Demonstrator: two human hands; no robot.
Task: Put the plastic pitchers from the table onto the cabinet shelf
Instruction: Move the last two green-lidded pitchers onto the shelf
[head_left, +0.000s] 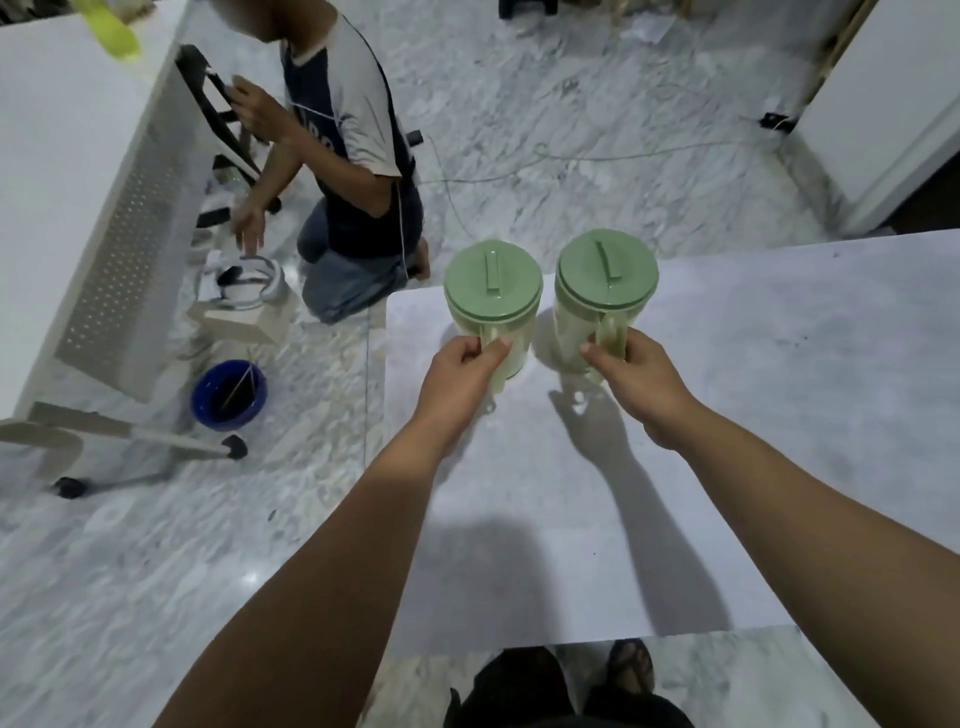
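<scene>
A pale marble-patterned table (727, 415) stands on a matching glossy floor, where another person (343, 156) kneels. The job looks barely begun: both pitchers sit on the table, neither shelved. The left hand (462, 371) grasps the handle of the left pitcher (491, 306) just beyond it; the right hand (631, 376) grasps the handle of the right pitcher (597, 306). Both are translucent pale-green plastic cylinders with flat, ridged round lids.

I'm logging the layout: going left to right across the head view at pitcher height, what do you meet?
Blue bowl → left hand → left pitcher → right pitcher → right hand.
</scene>
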